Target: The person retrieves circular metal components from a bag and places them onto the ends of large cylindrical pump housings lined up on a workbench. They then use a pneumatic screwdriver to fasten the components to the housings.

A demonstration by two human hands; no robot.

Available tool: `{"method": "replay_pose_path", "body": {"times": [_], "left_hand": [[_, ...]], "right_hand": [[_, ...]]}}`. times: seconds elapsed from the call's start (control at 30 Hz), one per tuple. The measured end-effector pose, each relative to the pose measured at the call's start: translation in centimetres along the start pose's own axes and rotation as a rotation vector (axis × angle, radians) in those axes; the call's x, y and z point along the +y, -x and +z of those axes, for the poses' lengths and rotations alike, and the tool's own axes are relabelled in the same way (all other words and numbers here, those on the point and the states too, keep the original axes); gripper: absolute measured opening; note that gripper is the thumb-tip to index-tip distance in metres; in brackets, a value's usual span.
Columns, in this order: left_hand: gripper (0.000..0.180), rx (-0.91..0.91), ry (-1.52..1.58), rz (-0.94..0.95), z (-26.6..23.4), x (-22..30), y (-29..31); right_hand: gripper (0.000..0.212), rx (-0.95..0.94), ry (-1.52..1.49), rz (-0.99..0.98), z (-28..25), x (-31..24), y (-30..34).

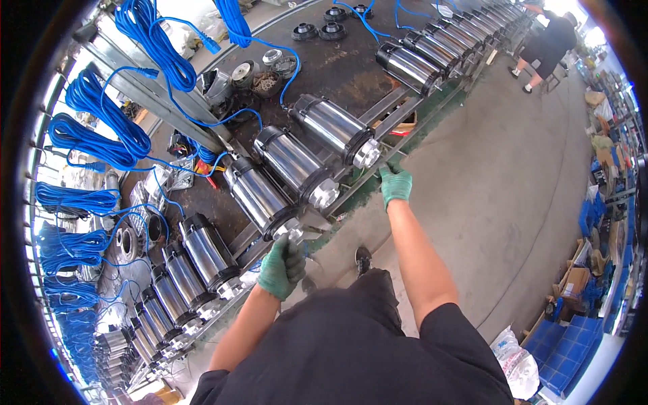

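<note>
My left hand (282, 268), in a green glove, has its fingers curled right at the silver end fitting (289, 228) of a shiny cylindrical pump motor (258, 197). What its fingers close on is hidden. My right hand (395, 186), gloved alike, is closed at the outer rail of the rack, just below the end fitting (367, 154) of another motor (332, 127); I cannot make out what it grips. Between them lies a third steel motor (291, 162) with black end caps, its silver fitting (324, 193) pointing toward me. Blue cables run from the motors.
More motors (206, 251) line the metal rack on both sides. Coiled blue cables (154, 40) hang at the left. Black round parts (332, 30) sit on the dark bench (351, 67). A person (548, 44) stands far right. Blue bins (563, 351) and a white bag (516, 364) lie lower right.
</note>
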State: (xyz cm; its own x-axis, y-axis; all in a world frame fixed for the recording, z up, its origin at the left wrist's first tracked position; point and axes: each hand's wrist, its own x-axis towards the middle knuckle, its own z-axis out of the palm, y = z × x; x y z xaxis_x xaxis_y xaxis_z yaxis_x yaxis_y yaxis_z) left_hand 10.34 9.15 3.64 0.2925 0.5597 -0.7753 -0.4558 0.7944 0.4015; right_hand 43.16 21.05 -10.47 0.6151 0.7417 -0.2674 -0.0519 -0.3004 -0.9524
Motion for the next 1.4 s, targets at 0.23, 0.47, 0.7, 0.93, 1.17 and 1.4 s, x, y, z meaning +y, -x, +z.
{"method": "replay_pose_path", "body": {"times": [0.23,0.47,0.7,0.93,1.17,1.4], "left_hand": [[0.042,0.106,0.026,0.1,-1.3,0.7,1.4],[0.039,0.094,0.088,0.132,-2.4,0.7,1.4],[0.037,0.066,0.116,0.159,-3.1,0.8,1.7],[0.037,0.066,0.133,0.115,-4.1,0.9,1.1],[0.038,0.144,0.153,0.102,-4.6,0.8,0.8],[0.036,0.162,0.19,0.138,-3.8,0.4,1.1]], "right_hand": [[0.022,0.089,-0.21,0.022,5.3,0.9,-0.5],[0.031,0.175,0.069,-0.101,4.8,2.1,-2.6],[0.027,0.024,-0.125,-0.094,4.7,2.4,-2.4],[0.022,-0.051,-0.048,-0.266,3.5,4.9,-5.0],[0.019,-0.053,0.134,-0.264,3.5,2.8,-3.9],[0.027,-0.094,0.222,-0.295,3.8,1.5,-3.8]]}}
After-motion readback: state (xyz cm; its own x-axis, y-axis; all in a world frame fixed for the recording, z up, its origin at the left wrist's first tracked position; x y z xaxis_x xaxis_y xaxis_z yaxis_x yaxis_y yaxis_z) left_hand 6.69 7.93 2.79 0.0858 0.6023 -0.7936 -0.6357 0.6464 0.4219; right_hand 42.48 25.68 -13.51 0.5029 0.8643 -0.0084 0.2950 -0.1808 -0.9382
